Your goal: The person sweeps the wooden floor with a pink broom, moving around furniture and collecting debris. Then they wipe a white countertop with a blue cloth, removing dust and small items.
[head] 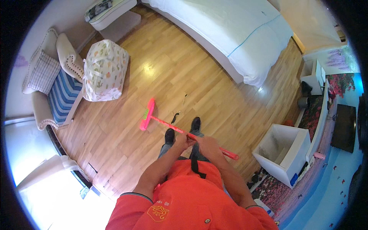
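Note:
Both hands are wrapped around the pink handle of a push broom (166, 123). My left hand (183, 141) grips it a little lower, nearer the brush head, while my right hand (207, 146) holds it higher up, close beside the left. The handle's free end sticks out past my right forearm. At the other end the pink broom head (148, 114), with green and pink bristles, is at floor level to the left of my feet. A black strip of debris (174, 118) lies on the wood floor (161, 77) just ahead of my shoes, with small bits scattered near it.
A cactus-print storage bag (106, 70) stands against a studded armchair (57, 80) on the left. The bed (230, 31) under a white cover is ahead. To the right are an open white cabinet box (281, 146) and a wall-mounted television (343, 128). A bright window (51, 195) is lower left.

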`<state>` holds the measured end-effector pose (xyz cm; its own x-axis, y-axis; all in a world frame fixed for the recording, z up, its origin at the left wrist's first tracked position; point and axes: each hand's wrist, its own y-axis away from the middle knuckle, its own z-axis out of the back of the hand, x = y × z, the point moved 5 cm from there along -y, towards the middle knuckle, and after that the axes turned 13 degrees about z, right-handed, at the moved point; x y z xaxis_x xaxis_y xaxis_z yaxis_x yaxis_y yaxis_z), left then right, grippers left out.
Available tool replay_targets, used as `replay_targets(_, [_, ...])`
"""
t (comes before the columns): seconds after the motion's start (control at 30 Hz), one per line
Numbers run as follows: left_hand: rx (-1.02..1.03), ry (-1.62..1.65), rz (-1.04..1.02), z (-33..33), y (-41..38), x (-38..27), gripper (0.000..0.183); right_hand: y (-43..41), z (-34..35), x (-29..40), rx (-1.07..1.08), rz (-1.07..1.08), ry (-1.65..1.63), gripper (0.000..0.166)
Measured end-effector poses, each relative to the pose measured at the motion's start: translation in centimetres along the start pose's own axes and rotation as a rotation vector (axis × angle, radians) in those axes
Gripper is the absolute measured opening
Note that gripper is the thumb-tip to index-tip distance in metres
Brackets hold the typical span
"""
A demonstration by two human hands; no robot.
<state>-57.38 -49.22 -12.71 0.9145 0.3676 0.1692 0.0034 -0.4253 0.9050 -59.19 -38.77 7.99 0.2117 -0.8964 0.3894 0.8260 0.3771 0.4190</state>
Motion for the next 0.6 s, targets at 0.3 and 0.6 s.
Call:
replay_targets(0.3, [-0.116,0.129,-0.138,-0.7,-1.7,1.4,0.016,-0.2,-5.4,-4.1,0.003,0.125,0.003,0.018])
replay_targets(0.6, [-0.034,0.056,-0.195,-5.1,-6.7,3.6,0.016,2.7,-4.8,-10.3,0.077,0.173,0.047,0.022])
